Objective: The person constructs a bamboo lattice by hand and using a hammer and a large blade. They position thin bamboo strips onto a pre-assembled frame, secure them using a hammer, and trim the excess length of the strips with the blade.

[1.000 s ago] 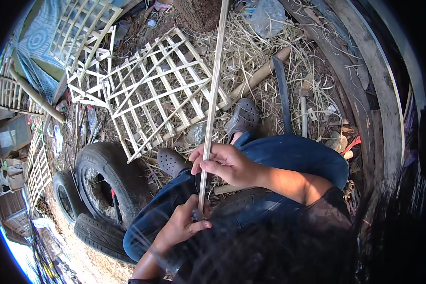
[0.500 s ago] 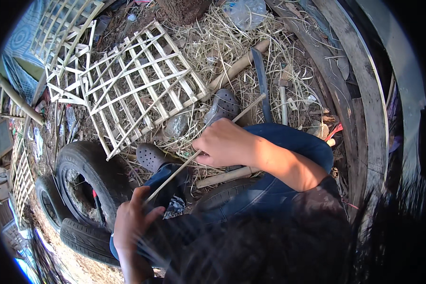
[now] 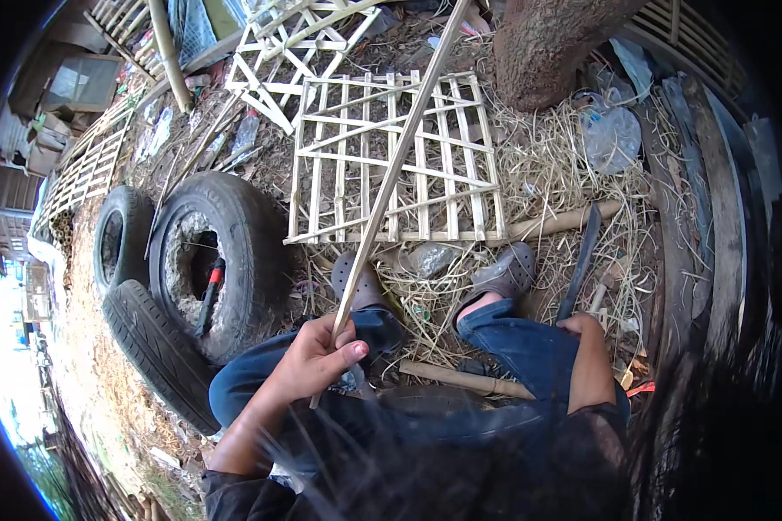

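Note:
My left hand (image 3: 320, 358) is closed around a long, thin bamboo strip (image 3: 395, 161). The strip slants up and away from my lap, passing over the lattice to the top of the view. Beside my right knee, my right hand (image 3: 582, 326) is curled at the near end of a machete (image 3: 580, 260). Its dark blade points away from me across the straw, and the handle is hidden by my fingers. A flat lattice of pale bamboo strips (image 3: 406, 168) lies on the ground beyond my feet.
Old tyres (image 3: 265, 260) stand and lean at my left, one holding a red-and-black handled tool (image 3: 210, 295). A bamboo pole (image 3: 565, 221) and a hammer-like tool (image 3: 601, 293) lie in the shavings. A tree trunk (image 3: 543, 52) rises at the back; planks (image 3: 712, 208) line the right.
My right hand has left the bamboo strip and gone right and down to the machete. The strip has swung steeper in my left hand. The view has turned toward the left.

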A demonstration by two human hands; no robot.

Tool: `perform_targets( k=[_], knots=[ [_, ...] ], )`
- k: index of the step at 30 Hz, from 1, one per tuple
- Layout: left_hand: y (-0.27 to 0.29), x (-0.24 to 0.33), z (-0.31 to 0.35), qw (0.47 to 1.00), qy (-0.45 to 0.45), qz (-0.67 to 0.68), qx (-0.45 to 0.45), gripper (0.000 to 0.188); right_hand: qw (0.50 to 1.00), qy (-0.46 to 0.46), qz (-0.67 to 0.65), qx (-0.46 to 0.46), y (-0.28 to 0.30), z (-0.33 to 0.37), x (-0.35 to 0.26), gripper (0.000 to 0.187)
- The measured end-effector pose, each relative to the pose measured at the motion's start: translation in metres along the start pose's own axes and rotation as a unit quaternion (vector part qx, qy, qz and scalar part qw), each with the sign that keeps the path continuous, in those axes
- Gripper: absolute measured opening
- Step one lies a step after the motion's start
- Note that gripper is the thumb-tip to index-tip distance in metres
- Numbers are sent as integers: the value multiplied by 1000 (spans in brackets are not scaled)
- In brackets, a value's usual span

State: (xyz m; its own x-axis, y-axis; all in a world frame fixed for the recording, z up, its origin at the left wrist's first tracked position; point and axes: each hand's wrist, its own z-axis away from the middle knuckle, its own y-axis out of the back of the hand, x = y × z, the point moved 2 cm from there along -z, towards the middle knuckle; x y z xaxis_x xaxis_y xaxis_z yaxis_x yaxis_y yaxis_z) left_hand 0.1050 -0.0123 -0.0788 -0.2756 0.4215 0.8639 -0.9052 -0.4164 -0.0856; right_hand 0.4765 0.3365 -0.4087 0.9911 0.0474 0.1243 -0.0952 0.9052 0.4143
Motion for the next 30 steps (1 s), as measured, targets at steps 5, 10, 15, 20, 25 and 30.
perform_targets(
  k=[5, 10, 15, 20, 25, 30],
  knots=[
    [-8, 6, 7, 994, -2, 97, -53, 38, 998, 47, 48, -4, -22, -10, -19, 60],
    [-17, 0, 3, 985, -32, 137, -96, 38, 998, 19, 58, 6, -18, -43, -3, 60],
    [-18, 8, 8, 981, -70, 149, -101, 37, 989, 26, 108, 101, -10, -19, -5, 54],
    [-17, 4, 13, 981, -86, 154, -83, 35, 971, -5, 154, 184, -5, 8, -22, 45],
    [-18, 9, 14, 982, -106, 140, -74, 33, 969, 15, 121, 215, -5, 5, -26, 46],
    [-17, 10, 16, 980, -105, 153, -79, 33, 957, 66, 139, 245, -31, -35, 2, 50]
  ],
)
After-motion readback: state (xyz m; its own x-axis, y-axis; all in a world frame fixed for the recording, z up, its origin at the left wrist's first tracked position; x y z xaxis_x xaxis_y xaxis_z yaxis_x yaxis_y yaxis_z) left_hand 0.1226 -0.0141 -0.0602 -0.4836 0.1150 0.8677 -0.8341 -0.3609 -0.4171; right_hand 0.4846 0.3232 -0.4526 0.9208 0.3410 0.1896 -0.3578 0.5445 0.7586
